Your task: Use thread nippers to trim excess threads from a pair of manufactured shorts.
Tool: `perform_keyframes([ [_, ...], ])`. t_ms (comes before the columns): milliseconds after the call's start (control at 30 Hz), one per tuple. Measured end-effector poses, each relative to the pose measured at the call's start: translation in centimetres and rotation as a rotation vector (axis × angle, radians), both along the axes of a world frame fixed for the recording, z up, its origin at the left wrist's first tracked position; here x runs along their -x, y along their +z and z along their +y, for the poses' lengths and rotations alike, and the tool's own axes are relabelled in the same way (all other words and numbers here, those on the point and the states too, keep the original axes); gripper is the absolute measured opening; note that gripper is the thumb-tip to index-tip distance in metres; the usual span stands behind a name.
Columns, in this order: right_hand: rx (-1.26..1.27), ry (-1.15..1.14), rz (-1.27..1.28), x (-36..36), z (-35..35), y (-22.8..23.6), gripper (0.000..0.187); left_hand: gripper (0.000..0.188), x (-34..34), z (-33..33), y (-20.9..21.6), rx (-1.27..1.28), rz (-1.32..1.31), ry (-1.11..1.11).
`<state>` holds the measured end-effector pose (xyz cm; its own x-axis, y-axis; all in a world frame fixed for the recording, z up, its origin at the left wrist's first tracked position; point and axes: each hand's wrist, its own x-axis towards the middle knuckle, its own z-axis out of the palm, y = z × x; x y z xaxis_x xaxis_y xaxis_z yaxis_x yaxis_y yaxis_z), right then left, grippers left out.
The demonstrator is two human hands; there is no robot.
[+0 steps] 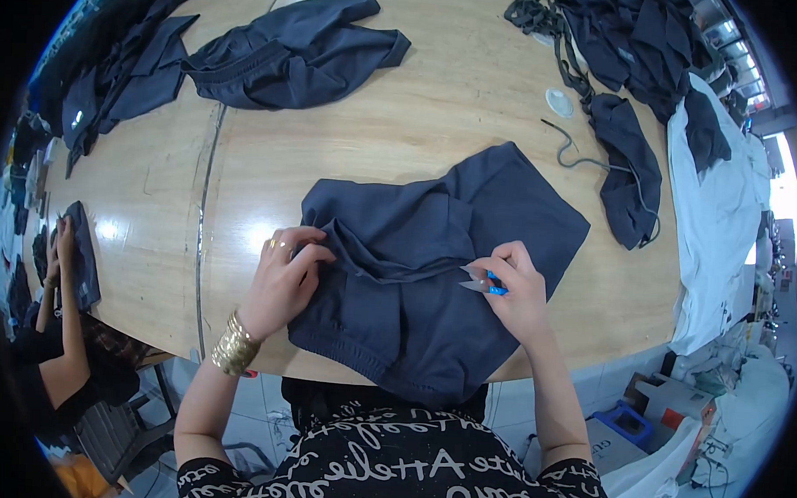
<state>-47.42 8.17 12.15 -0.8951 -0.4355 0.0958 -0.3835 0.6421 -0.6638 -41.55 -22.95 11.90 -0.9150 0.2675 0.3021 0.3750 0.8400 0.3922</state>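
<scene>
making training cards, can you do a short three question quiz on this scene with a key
1. Which hand holds the snips with blue handles?
2. True or false: the left hand is well clear of the dark garment.
3. Where are the gold-coloured bangles worn? A) left wrist B) right wrist C) both wrists

Key:
1. The right hand.
2. False: its fingertips touch the garment.
3. A

L hand [283, 276] on navy garment [523, 209], R hand [518, 295] w/ blue-handled snips [498, 291], wood tbl [279, 153].
</scene>
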Motion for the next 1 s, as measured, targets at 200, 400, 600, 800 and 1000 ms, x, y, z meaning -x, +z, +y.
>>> perform_keyframes([
  [200,0.239,-0.095,-0.011,-0.6,-0.8,0.2,0.031,0.025,-0.7,3.1,2.4,-0.353,0.001,0.012],
  [400,0.031,0.014,0.213,0.6,-4.8,-0.6,0.029,0.018,1.1,6.7,1.8,-0.220,-0.055,-0.042],
  [600,-0.062,-0.208,-0.363,4.4,-4.5,-1.3,0.018,0.017,3.0,5.2,-1.6,-0.306,-0.317,0.176],
  [800,0.169,-0.136,0.148,3.1,-4.7,-1.5,0.015,0.019,4.6,4.8,-2.0,-0.514,-0.400,0.325],
  [1000,0.128,0.159,0.051,2.5,-6.1,-2.6,0.023,0.019,4.6,4.9,-3.4,-0.475,-0.307,0.359],
])
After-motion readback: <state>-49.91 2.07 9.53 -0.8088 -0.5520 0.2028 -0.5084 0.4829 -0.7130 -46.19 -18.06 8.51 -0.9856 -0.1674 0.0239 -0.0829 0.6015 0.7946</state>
